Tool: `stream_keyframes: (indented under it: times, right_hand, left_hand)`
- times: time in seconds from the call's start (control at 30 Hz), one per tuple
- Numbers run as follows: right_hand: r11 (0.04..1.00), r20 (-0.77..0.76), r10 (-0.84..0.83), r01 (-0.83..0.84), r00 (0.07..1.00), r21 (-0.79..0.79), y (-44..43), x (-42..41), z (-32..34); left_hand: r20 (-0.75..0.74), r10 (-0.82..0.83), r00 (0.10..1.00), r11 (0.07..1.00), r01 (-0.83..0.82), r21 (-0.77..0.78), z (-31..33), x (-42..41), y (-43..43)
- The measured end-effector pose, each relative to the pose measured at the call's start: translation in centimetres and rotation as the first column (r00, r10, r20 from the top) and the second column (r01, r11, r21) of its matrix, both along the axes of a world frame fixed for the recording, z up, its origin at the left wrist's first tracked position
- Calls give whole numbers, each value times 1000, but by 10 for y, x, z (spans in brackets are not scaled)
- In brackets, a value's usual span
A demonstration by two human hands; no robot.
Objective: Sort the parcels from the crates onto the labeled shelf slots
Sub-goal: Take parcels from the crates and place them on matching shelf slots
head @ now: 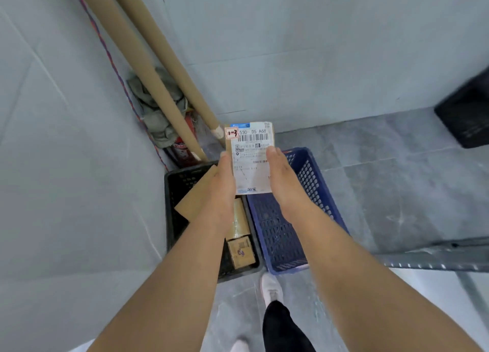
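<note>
Grey tiled floor meets pale grey walls in a room corner, seen from above.

- Centre of frame: small brown cardboard parcel (251, 158) with a white shipping label. It is held in the air above the crates with the label facing the camera, presumably so the code can be read.
- Red-bordered handwritten sticker (232, 133) at the label's top left corner reads "1-3". Likely the shelf slot.
- Left hand (225, 182) grips the parcel's left edge and right hand (280, 177) grips its right edge. Each thumb presses on the label face. The other fingers are behind the parcel and out of sight, so it appears clamped between thumb and fingers. The two-handed hold keeps the label flat and steady.
- Directly below, lower centre: black perforated plastic crate (174, 201). Small brown cardboard boxes (240, 251) lie inside, so sorting is not finished.
- Just beside it on the right: blue perforated plastic crate (304, 172). No parcels show in its visible part.
- Upper left: two long brown cardboard tubes (137, 60) lean into the corner, with a crumpled grey rag (153, 108) bunched at them.
- Lower right: grey metal shelf rail (436, 256). The shelf is probably that way. No slot labels in view.
</note>
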State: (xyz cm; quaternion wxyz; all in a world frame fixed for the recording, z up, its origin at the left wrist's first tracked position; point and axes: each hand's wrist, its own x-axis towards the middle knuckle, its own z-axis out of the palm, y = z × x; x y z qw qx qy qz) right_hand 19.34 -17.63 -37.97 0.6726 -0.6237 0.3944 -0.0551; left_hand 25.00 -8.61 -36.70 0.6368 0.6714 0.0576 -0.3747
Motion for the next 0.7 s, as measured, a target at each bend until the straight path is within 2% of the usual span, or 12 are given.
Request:
stream_keyframes:
  times: [0.27, 0.47, 0.6, 0.7]
  right_hand:
    - [972, 114, -196, 208, 974, -111, 14, -75, 80]
    - [918, 177, -356, 379, 918, -120, 34, -151, 132]
    - [856, 202, -475, 503, 856, -121, 44, -213, 165]
    - [758, 215, -592, 627, 777, -180, 51, -260, 183]
  left_hand:
    - [150, -228, 962, 962, 246, -116, 81, -53, 5]
    - [208, -417, 885, 879, 451, -155, 126, -109, 5]
    - [274, -548, 790, 769, 605, -206, 154, -166, -3]
    - [319, -632, 706, 661, 706, -254, 173, -213, -7]
